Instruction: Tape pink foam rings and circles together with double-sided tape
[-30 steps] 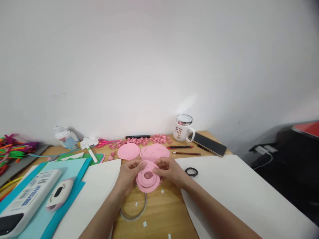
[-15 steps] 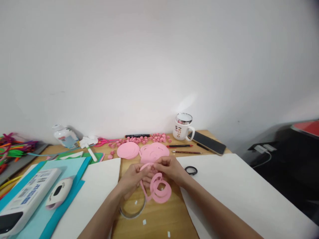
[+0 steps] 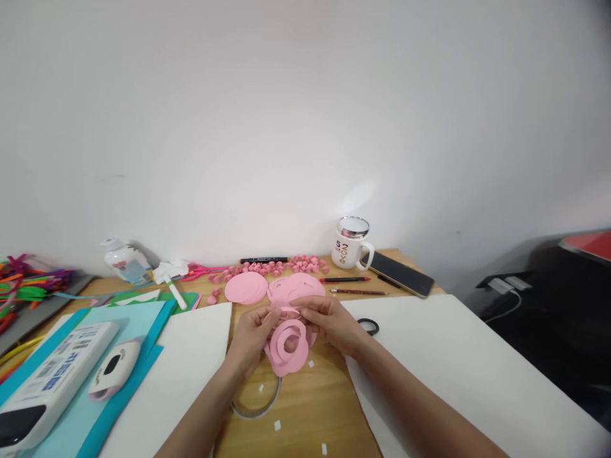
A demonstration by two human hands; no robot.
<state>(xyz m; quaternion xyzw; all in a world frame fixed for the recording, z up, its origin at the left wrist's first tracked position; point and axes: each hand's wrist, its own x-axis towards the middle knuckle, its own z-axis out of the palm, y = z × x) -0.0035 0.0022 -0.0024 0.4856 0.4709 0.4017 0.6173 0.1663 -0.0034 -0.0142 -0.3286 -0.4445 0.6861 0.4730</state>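
- A pink paper spiral [image 3: 289, 364] is held over the middle of the wooden table [image 3: 310, 423], between the two hands, its coils hanging on the person's side of the fingertips.
- It is roughly round, so no single long axis stands out; the upper part of the strip runs crosswise between the fingertips, and neither hand is plainly nearer.
- The left hand [image 3: 251, 336] pinches the spiral's upper left edge between thumb and fingers.
- The right hand [image 3: 330, 321] grips the strip at the upper right, fingers bent; their exact hold on the strip's end is too small to tell.
- Just below the left hand, a grey ring [image 3: 278, 393] lies on the wood, partly hidden.
- Beyond the fingers are a pile of cut pink paper [image 3: 296, 287], a stack of pink discs [image 3: 245, 289] and small pink rolls [image 3: 308, 263].
- Further right stand a white mug [image 3: 347, 252] and, beside it, a phone [image 3: 401, 275].
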